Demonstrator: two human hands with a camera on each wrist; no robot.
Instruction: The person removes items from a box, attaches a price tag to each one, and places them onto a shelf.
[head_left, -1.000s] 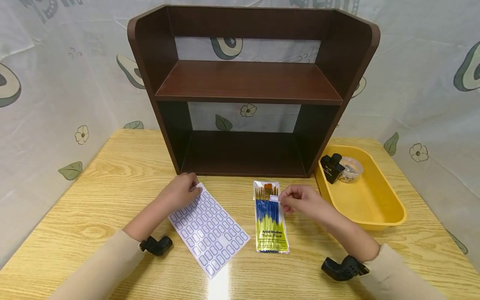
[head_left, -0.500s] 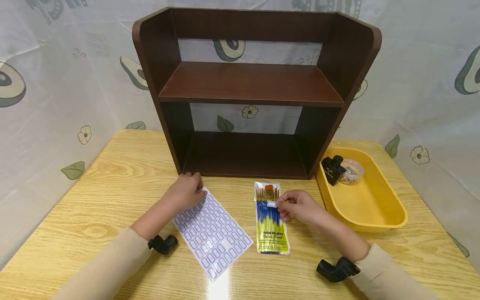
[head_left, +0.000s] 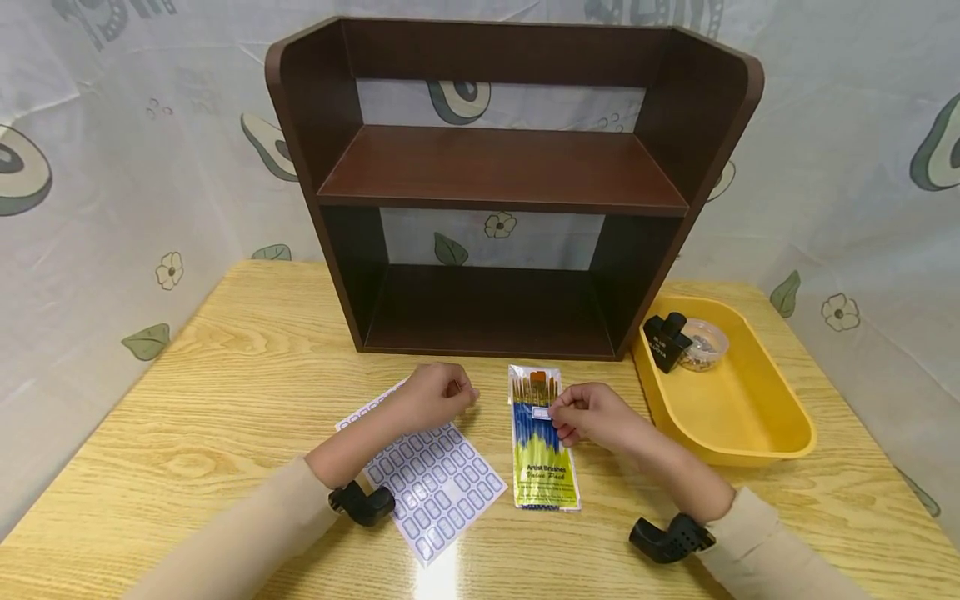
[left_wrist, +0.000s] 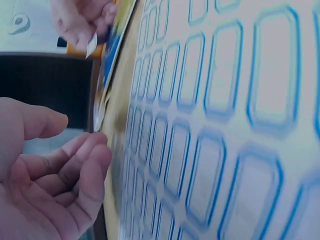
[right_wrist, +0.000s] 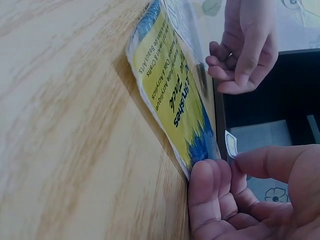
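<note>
My right hand (head_left: pixel 588 415) pinches a small white label sticker (head_left: pixel 540 412) with a blue border between thumb and finger, over the upper part of a plastic pack of artist brushes (head_left: pixel 546 467). In the right wrist view the sticker (right_wrist: pixel 230 145) sticks up from the fingertips. The pack lies flat on the table. My left hand (head_left: pixel 435 398) hovers over the upper right part of a sheet of label stickers (head_left: pixel 438 492), holding nothing. Its fingers are loosely bent, with a gap to the thumb (left_wrist: pixel 47 122). The left forearm hides part of the sheet.
A dark brown two-tier shelf (head_left: pixel 502 171) stands behind the hands. To the right is a yellow tray (head_left: pixel 738 417) with a black bottle (head_left: pixel 666 342) and a small clear round container (head_left: pixel 703 343) inside. All rest on a wooden table (head_left: pixel 270 333).
My left hand has let go of the sheet's top corner and moved right, towards the brush pack. My right hand has shifted slightly left and down with the sticker.
</note>
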